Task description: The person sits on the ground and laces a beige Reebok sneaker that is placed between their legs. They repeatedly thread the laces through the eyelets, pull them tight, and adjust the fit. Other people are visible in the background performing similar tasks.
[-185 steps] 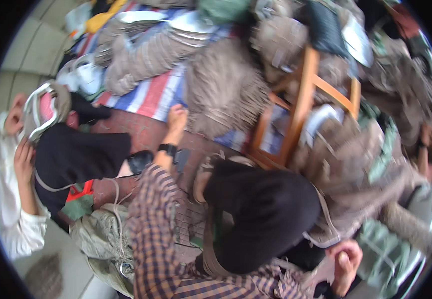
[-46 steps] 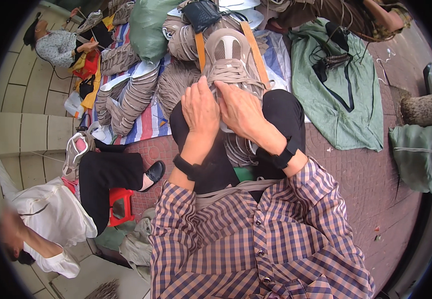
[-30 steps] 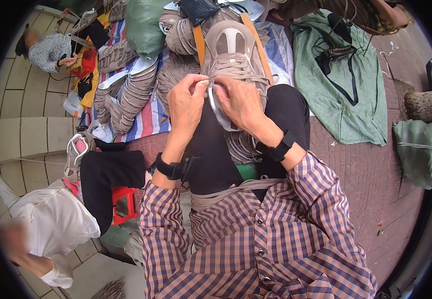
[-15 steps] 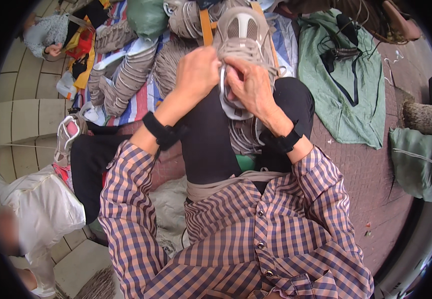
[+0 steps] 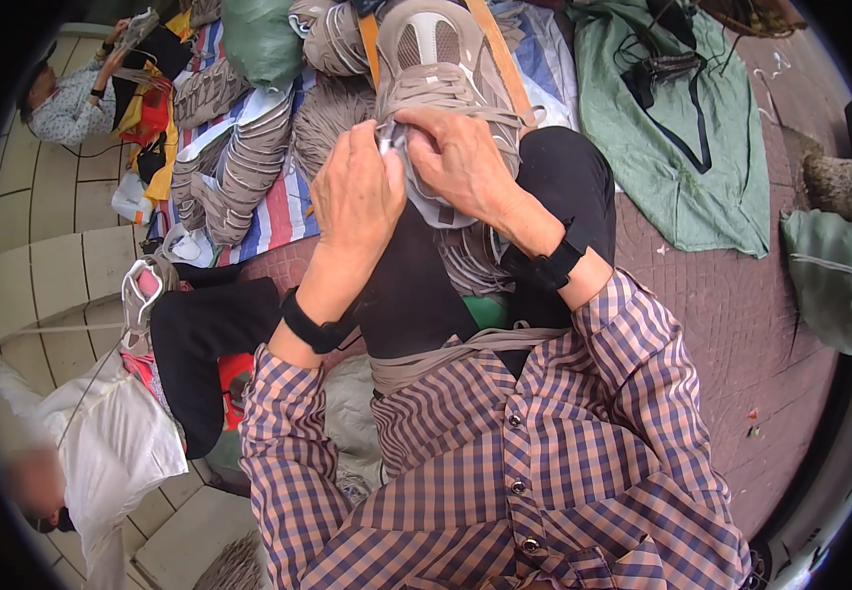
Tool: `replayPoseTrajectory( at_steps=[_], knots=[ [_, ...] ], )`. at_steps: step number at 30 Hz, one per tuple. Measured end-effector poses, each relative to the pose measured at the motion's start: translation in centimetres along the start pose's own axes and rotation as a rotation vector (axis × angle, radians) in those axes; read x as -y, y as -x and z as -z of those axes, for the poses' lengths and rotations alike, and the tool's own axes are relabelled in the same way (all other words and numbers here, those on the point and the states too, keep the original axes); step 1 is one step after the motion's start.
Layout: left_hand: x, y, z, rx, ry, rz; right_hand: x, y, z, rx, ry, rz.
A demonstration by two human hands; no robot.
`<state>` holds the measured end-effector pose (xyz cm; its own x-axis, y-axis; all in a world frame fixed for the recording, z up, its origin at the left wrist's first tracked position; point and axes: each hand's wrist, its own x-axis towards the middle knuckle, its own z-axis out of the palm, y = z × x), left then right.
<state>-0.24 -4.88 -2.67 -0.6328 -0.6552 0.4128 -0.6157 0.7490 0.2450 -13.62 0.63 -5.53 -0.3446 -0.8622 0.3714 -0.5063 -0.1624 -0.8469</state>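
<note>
A beige-grey sneaker (image 5: pixel 442 44) with a pale mesh toe points away from me, above my thighs. Loosely crossed laces (image 5: pixel 436 90) lie over its front. My right hand (image 5: pixel 465 162) grips the shoe at the lace rows, its index finger and thumb bent in at the left edge of the opening. Against that same edge, my left hand (image 5: pixel 359 187) is closed, with thumb and fingertips pressed together. A small whitish bit shows at its fingertips, too small and covered to name. Wooden strips (image 5: pixel 499 59) stand on both sides of the shoe.
Bundled beige laces (image 5: pixel 332 123) and stacked shoe parts (image 5: pixel 244 182) lie on a striped sheet (image 5: pixel 283 202) at left. A green sack (image 5: pixel 711 187) is spread at right. One co-worker (image 5: pixel 77 103) sits far left; another, in white (image 5: pixel 116 423), sits near left.
My left hand has turned and come down beside the shoe's left edge. My right hand stays on the shoe. The far-left co-worker now raises a shoe. The whole view has shifted slightly.
</note>
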Motion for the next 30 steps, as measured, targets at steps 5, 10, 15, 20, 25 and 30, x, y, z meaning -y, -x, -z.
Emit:
replayPoseTrajectory(
  at_steps=[5,10,15,20,25,30],
  knots=[
    [1.1,-0.4,-2.0,0.011,-0.045,0.107,0.0,-0.3,-0.7,0.002,-0.024,-0.046],
    [1.8,-0.8,-2.1,0.015,0.038,0.151,0.1,-0.3,-0.6,0.045,-0.026,-0.069],
    [2.0,-0.8,-2.0,0.009,0.111,0.142,-0.1,-0.2,-0.7,0.025,-0.025,-0.043],
    [1.8,-1.1,-1.6,-0.024,0.157,0.062,-0.2,-0.4,-0.6,0.065,-0.018,-0.072],
    [1.9,-0.8,-1.4,0.073,-0.057,0.03,-0.2,-0.4,-0.5,0.073,-0.029,-0.084],
    [2.0,-1.6,-1.7,0.004,0.132,0.06,-0.4,-0.2,-1.0,0.024,0.001,-0.064]
  ],
)
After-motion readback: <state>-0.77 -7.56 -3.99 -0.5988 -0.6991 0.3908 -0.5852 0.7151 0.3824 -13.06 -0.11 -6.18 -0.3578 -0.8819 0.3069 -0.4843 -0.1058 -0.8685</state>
